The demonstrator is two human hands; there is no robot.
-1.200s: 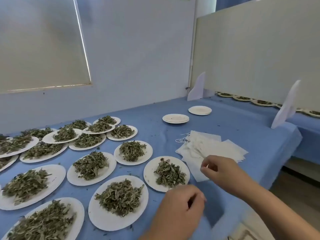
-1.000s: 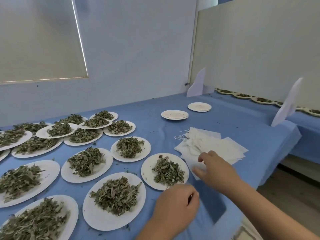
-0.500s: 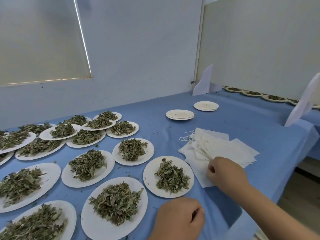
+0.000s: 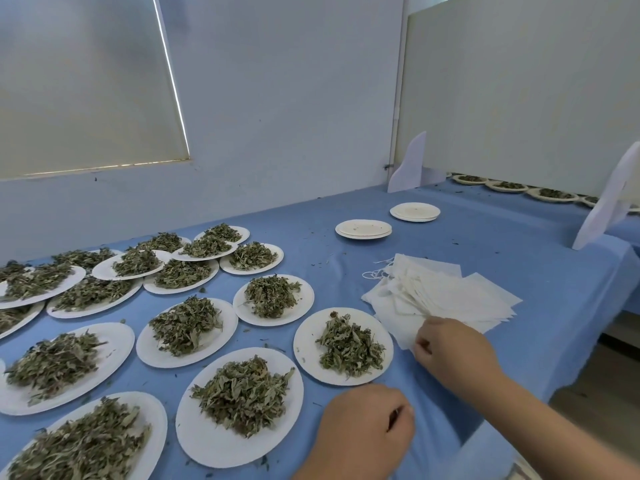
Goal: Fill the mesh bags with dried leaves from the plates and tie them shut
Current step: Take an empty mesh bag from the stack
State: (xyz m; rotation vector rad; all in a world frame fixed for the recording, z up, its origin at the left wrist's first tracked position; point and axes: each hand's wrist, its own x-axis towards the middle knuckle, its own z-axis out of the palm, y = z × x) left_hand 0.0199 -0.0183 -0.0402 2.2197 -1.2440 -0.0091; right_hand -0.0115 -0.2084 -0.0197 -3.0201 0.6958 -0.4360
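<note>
Counter [image 4: 485, 258] under a blue cloth, with many white plates [image 4: 207, 441] over its left and middle part, each one with a heap of dried leaves [image 4: 349, 344], green and brown in colour. Some plates at the far left overlapping at their rims. One plate of leaves just to the left of the right hand [image 4: 453, 351], near it but apart. Mesh bags [image 4: 450, 292] in a fanned white pile on the right part of the counter, all lying flat, with thin white strings [image 4: 375, 270] loose at the far left corner of the pile. Right hand on the near edge of this pile, fingers curled, thumb and forefinger pinching the edge of a bag. Left hand [image 4: 367, 424] closer to the front edge of the counter, closed into a fist on the blue cloth, to the right of the large front plate, with nothing visible inside it. The two hands apart, not touching each other. Farther back, two low stacks of bare plates [image 4: 363, 228] side by side, well apart from the bags. Small leaf crumbs [image 4: 322, 263] here and there on the cloth. Behind the bags, a pale board [image 4: 519, 98] upright on white supports [image 4: 408, 168], and a row of further plates with leaves beyond it. On the left wall, a closed blind [image 4: 86, 81].
</note>
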